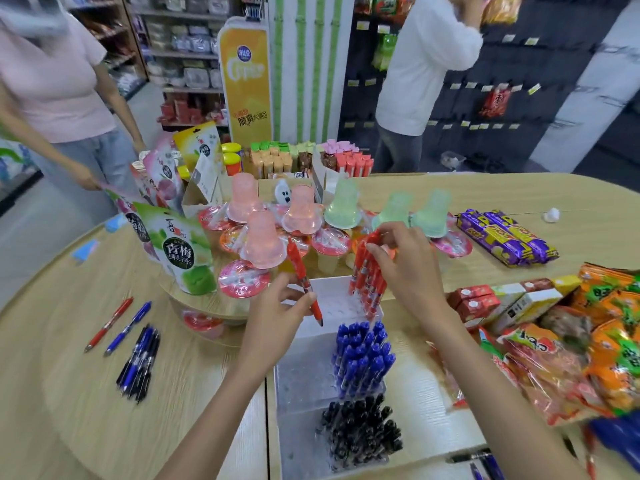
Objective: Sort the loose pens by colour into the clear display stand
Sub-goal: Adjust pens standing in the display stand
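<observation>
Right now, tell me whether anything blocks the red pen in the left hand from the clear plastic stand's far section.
Nothing visible does. The left hand holds the red pen tip-down over bare holes in the far section of the clear plastic stand; the standing red pens and the right hand gripping them are off to its right.

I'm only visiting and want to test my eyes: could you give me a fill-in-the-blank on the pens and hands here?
The left hand grips one ___ pen.
The right hand grips the ___ of the red pens.
The stand holds pens in ___ colours.
The blue pens stand ___ the red pens and the black pens.
Missing: red; tops; three; between.
</observation>
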